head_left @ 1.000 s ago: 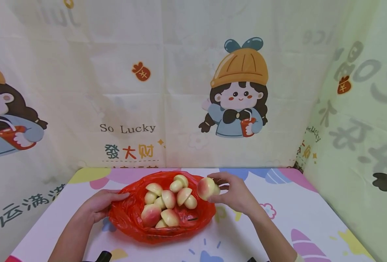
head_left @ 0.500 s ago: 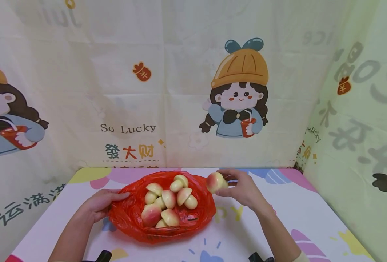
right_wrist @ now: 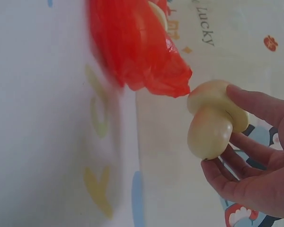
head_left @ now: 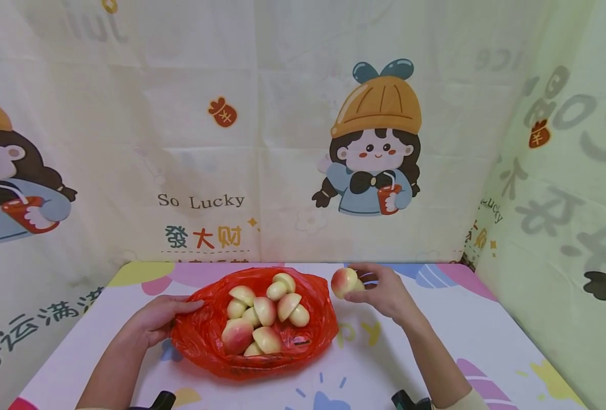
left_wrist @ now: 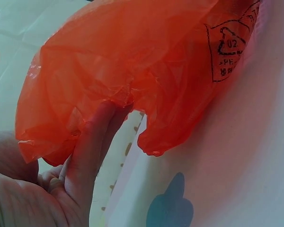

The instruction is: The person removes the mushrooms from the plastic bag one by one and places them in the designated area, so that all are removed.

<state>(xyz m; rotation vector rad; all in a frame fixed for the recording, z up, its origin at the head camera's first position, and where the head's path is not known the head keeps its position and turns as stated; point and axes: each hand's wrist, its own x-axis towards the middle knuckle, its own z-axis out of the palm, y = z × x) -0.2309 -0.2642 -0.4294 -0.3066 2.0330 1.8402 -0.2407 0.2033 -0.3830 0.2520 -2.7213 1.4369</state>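
Note:
A crumpled red plastic bag (head_left: 200, 347) stands with its mouth spread wide, left of centre on the table. Several toy mushrooms (head_left: 264, 311) with pale stems and pink-blushed caps lie inside. My left hand (head_left: 151, 320) pinches the bag's left rim, thumb over the edge; in the left wrist view its fingers (left_wrist: 87, 151) go behind the red film (left_wrist: 109, 56). To the right of the bag, above the table, my right hand (head_left: 385, 289) holds one mushroom (head_left: 344, 282) between thumb and fingers. The right wrist view shows this mushroom (right_wrist: 210, 132) apart from the bag, stem towards the fingertips.
The table (head_left: 385, 364) has a white top with coloured prints. A cream curtain (head_left: 282, 171) with cartoon prints hangs behind it and on both sides. Black device parts (head_left: 410, 400) show near both forearms at the lower edge.
My right hand has moved to the right with the mushroom, from over the bag's right rim to beside it. The left hand and the bag have stayed in place.

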